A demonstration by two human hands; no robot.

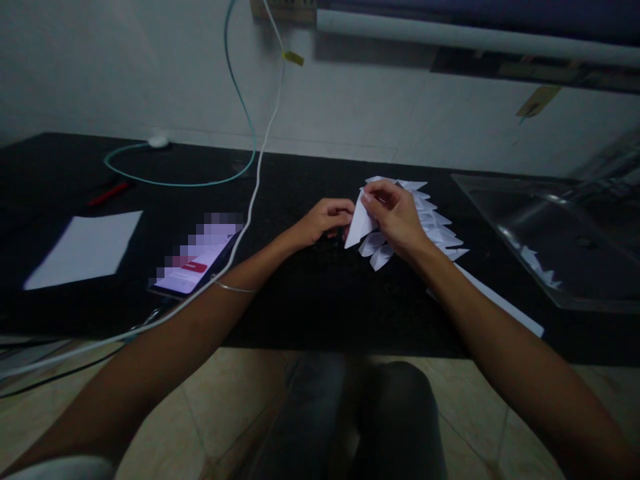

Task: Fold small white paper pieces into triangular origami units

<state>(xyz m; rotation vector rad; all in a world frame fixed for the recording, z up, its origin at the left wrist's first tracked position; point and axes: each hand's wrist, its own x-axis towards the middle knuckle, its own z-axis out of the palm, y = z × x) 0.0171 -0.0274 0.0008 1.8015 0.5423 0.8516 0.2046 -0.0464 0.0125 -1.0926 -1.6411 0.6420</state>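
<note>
My right hand pinches a white folded paper piece with a long pointed lower end, thumb in front and fingers behind. At the left edge of this piece is my left hand, its fingers curled in and the tips meeting the paper; some fingertips are partly hidden. Under and behind my right hand lie several folded paper pieces with pointed ends, overlapping in rows on the black countertop. My right wrist and forearm cover part of them.
Left of my arm lie a lit phone, a white paper sheet and a red pen-like item. A white cable crosses above my left forearm. At right, a paper strip lies near the sink.
</note>
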